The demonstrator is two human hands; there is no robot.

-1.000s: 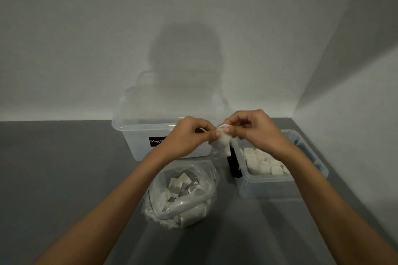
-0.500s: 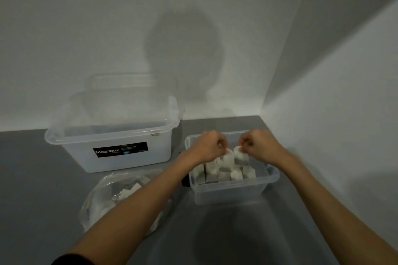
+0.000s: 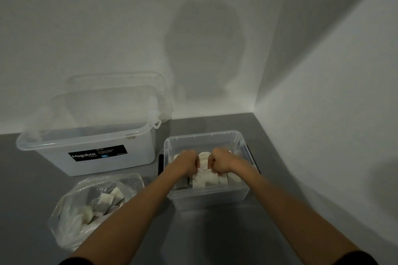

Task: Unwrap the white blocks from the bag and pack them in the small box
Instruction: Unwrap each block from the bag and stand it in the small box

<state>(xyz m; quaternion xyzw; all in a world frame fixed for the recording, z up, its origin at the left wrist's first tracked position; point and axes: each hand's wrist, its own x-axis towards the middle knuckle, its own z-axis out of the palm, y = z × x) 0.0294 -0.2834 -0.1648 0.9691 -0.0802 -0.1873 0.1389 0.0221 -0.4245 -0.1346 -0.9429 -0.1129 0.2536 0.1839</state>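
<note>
The left hand (image 3: 187, 162) and right hand (image 3: 219, 162) are curled inside the small box (image 3: 206, 200), both pinching one white block (image 3: 203, 158); the bag (image 3: 71, 221) lies at 8 o'clock.

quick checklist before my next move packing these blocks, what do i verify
1. Hands in place: ok, left hand and right hand are inside the small box.
2. Grip on the white block between them: cannot tell, curled fingers hide it.
3. Room left in the box: ok, its far end looks bare.
4. More blocks in the bag: ok, several show through it.
5. Large bin out of the way: ok, it stands left of the small box.
</note>
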